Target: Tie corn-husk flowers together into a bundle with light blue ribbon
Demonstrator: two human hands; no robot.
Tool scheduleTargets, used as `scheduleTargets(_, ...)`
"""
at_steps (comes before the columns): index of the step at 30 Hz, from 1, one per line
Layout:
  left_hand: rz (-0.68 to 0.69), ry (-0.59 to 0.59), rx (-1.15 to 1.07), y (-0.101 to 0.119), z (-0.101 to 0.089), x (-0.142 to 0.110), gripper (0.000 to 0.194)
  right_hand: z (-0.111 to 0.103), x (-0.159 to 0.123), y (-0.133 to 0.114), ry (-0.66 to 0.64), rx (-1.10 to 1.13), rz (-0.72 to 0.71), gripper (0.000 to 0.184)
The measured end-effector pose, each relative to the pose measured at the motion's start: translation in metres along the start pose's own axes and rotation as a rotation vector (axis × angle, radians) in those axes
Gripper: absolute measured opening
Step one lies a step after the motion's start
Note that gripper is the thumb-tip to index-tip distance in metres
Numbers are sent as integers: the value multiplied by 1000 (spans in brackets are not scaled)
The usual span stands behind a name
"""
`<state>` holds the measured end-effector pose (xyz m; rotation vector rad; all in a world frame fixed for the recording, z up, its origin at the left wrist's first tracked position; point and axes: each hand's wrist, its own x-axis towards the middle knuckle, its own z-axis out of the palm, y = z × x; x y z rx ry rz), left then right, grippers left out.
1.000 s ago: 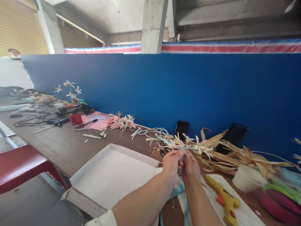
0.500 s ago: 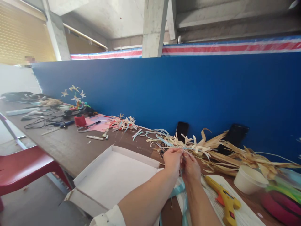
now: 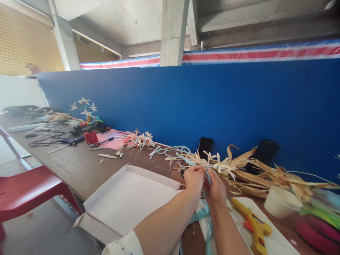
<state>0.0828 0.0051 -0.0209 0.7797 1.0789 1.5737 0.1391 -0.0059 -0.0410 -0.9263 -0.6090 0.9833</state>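
Observation:
My left hand (image 3: pixel 195 179) is pinched closed at the base of a spray of cream flowers (image 3: pixel 219 163) that look made from dried husk. Close beside it, my right hand (image 3: pixel 217 187) has its fingers closed on a light blue ribbon (image 3: pixel 208 176), which shows between the two hands. A longer light blue strip (image 3: pixel 202 212) hangs below the wrists; whether it is the same piece I cannot tell. The fingertips meet at the stem, partly hidden by the hands. Behind the flowers lie dried husk strips (image 3: pixel 260 189).
A shallow white box (image 3: pixel 143 191) lies left of my arms. At right are a yellow glue gun (image 3: pixel 252 221) and a white cup (image 3: pixel 283 202). Two dark phones, one a phone (image 3: pixel 205 147), lean by the blue partition (image 3: pixel 159 102). More husk flowers (image 3: pixel 140 139) lie farther left.
My right fingers have shifted slightly, and a piece of light blue ribbon now shows between the hands. My left hand keeps nearly the same place.

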Motion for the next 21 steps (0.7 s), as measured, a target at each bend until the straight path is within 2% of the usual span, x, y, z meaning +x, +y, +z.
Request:
scheduleTargets(3,68,-7,82,0,-2,-1,7,1,1,0,19,32,92,32)
scheduleTargets(12,160,-15,260,1,-11,-2,8,-3,4,5,16,-23,124,28)
scheduleTargets(21,42,31,180,8,-10,-10,6,-1,5,8,28,-26,132,30)
